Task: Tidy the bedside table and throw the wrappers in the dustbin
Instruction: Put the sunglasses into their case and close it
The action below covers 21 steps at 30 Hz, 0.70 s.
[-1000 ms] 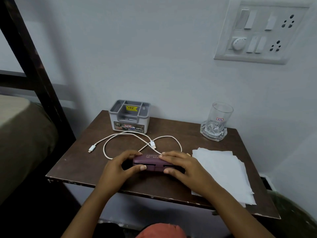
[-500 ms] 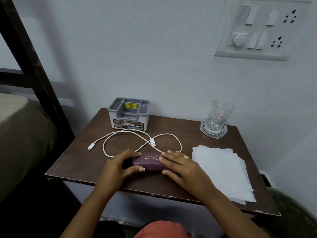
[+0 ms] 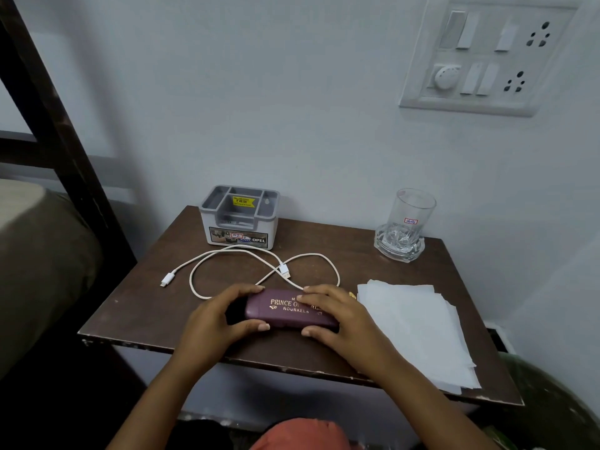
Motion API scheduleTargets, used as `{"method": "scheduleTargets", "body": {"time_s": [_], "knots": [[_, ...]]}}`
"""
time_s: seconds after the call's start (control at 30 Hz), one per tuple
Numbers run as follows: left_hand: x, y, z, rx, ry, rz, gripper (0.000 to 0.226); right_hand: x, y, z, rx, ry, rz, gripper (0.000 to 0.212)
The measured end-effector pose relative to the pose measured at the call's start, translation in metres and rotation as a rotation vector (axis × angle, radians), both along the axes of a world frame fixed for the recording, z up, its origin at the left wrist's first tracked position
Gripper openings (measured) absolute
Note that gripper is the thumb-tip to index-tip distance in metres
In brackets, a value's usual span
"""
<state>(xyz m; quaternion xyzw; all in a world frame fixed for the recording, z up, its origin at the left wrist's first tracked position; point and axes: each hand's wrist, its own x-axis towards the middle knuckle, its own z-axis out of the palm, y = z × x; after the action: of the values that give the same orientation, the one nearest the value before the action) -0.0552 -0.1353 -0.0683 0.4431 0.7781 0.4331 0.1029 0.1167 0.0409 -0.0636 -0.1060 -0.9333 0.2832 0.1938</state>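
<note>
Head view: left hand (image 3: 211, 323) and right hand (image 3: 337, 315) both curl around the ends of a maroon case (image 3: 285, 311) lying near the bedside table (image 3: 357, 254) front edge, white cable (image 3: 259, 267) just behind, paper sheets (image 3: 418, 329) to its right.

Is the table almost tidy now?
Not yet. The organiser and glass stand at the back by the wall. The left hand and right hand grip the purple case. The white cable sprawls in loops, and the papers lie loosely stacked.
</note>
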Motion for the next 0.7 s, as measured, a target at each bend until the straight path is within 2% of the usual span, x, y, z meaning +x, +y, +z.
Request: {"method": "scheduleTargets", "body": {"time_s": [0.23,0.4,0.47,0.57,0.63,0.7], "knots": [[0.001,-0.001,-0.001,-0.081,0.07,0.016,0.073,-0.003,-0.003,0.006,0.142,-0.12,-0.016,0.059],[0.004,0.0,0.005,-0.058,0.031,-0.02,0.073,-0.002,-0.005,0.014,0.175,-0.133,-0.006,0.062],[0.007,-0.002,0.01,0.002,-0.085,-0.024,0.073,0.001,-0.005,0.019,0.12,-0.1,-0.017,0.061],[0.025,0.003,0.017,0.207,-0.429,-0.035,0.081,0.017,-0.002,0.029,0.087,-0.049,-0.065,0.06],[0.044,0.015,0.02,0.312,-0.568,-0.009,0.069,0.036,0.004,0.036,0.069,-0.002,-0.135,0.059],[0.066,0.029,0.019,0.29,-0.58,-0.003,0.05,0.059,0.014,0.041,0.056,0.028,-0.24,0.061]]}}
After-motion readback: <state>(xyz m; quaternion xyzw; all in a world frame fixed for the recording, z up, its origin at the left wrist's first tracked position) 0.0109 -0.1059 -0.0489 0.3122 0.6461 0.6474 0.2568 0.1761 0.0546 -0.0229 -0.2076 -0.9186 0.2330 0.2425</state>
